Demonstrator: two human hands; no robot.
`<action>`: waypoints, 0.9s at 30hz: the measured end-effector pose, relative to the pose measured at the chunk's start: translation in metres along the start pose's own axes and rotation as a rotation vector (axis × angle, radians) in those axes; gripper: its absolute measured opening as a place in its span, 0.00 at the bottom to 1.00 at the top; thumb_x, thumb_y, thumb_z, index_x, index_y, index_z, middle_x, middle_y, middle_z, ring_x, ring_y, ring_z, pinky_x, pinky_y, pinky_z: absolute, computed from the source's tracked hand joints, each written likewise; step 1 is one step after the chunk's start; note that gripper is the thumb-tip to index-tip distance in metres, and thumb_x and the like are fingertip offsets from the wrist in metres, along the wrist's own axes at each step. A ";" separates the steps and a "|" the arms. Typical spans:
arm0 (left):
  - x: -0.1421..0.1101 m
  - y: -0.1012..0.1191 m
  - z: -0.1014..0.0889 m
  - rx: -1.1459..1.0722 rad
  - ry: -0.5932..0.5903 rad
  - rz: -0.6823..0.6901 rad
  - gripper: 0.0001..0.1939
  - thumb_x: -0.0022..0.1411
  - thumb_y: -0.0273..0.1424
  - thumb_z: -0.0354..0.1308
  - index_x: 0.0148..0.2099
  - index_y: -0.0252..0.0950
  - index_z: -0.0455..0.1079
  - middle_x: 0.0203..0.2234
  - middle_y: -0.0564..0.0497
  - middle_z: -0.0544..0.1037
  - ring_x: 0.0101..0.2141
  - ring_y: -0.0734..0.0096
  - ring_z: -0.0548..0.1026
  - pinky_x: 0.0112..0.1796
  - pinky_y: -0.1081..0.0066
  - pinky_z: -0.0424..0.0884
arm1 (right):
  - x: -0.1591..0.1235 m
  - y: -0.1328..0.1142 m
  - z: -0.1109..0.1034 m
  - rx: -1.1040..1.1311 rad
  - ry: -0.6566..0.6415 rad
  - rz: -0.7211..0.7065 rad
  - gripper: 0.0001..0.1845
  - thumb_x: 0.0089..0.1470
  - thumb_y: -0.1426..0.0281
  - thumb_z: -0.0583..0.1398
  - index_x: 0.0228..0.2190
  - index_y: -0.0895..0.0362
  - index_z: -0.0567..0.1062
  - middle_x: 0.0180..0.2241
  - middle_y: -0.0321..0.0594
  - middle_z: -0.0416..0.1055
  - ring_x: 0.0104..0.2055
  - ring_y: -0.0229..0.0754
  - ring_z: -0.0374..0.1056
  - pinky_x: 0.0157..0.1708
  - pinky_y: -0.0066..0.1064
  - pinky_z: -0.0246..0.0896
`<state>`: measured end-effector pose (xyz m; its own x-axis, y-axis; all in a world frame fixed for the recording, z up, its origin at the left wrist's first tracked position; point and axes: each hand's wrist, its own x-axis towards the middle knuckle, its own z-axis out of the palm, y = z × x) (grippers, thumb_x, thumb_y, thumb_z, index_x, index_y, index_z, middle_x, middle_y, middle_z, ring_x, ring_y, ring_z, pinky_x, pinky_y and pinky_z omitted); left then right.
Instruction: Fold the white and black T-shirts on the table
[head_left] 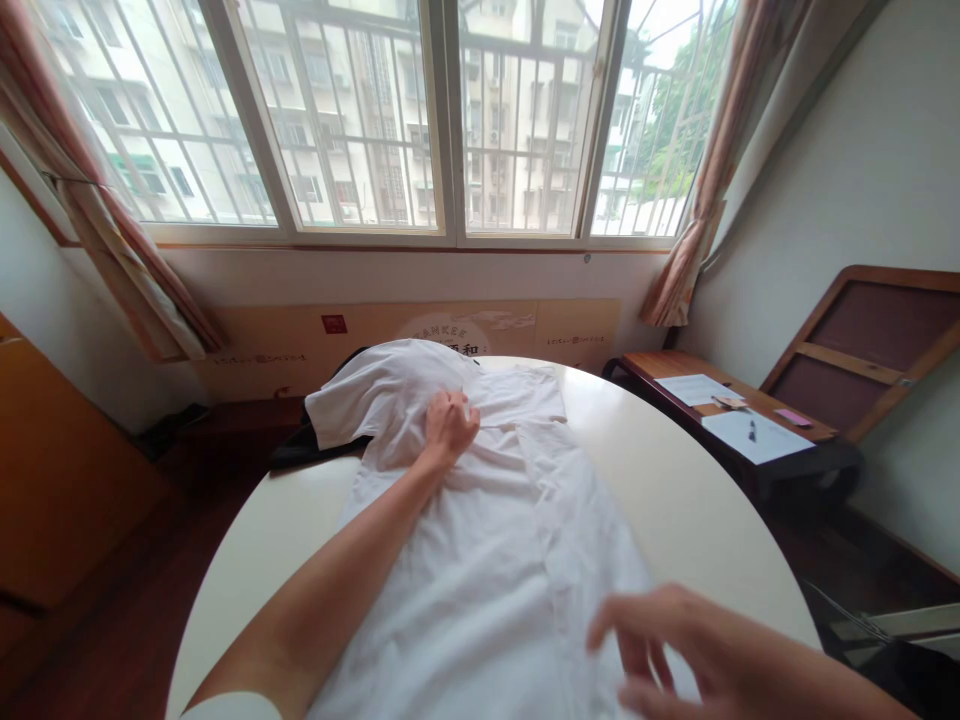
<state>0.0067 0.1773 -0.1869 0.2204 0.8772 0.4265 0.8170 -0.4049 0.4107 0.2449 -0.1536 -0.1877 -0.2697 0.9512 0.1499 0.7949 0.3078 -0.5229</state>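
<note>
A white short-sleeved shirt (465, 560) lies spread along the round table, its buttoned front running lengthwise and its cloth wrinkled. My left hand (451, 422) is on the upper part of the shirt, with fingers curled into the fabric. Close to the right edge of the shirt's lower part, my right hand (675, 645) hovers, slightly blurred, fingers apart and holding nothing. Dark cloth (304, 447) shows from beneath the left sleeve at the far left of the table.
Under everything is a white round table (690, 490). To the right stands a low wooden table (645, 365) with paper sheets (759, 437), a pen and a pink pad (793, 417). Barred windows and tied curtains (694, 250) are ahead. An orange-brown cabinet (67, 480) is at left.
</note>
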 end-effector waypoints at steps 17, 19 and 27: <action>0.107 0.105 0.134 0.131 -0.660 0.398 0.38 0.76 0.48 0.41 0.79 0.35 0.49 0.78 0.42 0.47 0.76 0.50 0.46 0.72 0.45 0.41 | 0.097 0.006 0.027 -0.084 -0.210 -0.034 0.49 0.68 0.42 0.54 0.77 0.56 0.48 0.77 0.55 0.32 0.79 0.65 0.26 0.73 0.69 0.20; 0.112 0.104 0.138 0.152 -0.642 0.349 0.41 0.75 0.53 0.39 0.80 0.37 0.46 0.78 0.44 0.44 0.77 0.51 0.43 0.72 0.45 0.39 | 0.096 0.009 0.024 -0.068 -0.232 -0.041 0.51 0.68 0.41 0.53 0.77 0.57 0.45 0.77 0.56 0.29 0.78 0.65 0.23 0.72 0.69 0.17; 0.127 0.111 0.147 0.205 -0.589 0.219 0.48 0.69 0.63 0.38 0.81 0.42 0.44 0.79 0.48 0.40 0.77 0.48 0.39 0.72 0.43 0.36 | 0.098 0.012 0.016 -0.067 -0.357 -0.060 0.58 0.64 0.37 0.55 0.77 0.58 0.40 0.75 0.62 0.24 0.77 0.70 0.18 0.66 0.74 0.09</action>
<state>0.2039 0.2814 -0.2051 0.6003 0.7980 -0.0534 0.7920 -0.5840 0.1780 0.2195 -0.0571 -0.1931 -0.4803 0.8674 -0.1301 0.8027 0.3748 -0.4640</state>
